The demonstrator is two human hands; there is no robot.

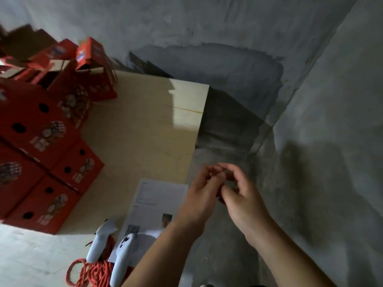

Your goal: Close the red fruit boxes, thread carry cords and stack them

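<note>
Closed red fruit boxes point(35, 129) with round holes stand packed together on the left of a pale wooden table point(145, 125). Behind them, open red boxes point(62, 65) have their flaps up. A pile of red carry cords point(97, 272) lies at the table's near edge. My left hand point(203, 195) and my right hand point(244, 197) meet just off the table's right edge, above the floor. Their fingers are curled and touching. A small bit of red cord point(220, 200) shows between them; the rest is hidden and blurred.
Two white controllers point(99, 241) lie on the cord pile beside a printed paper sheet point(153, 201). Grey concrete floor point(228, 121) lies right of the table, with a concrete wall point(331, 141) further right.
</note>
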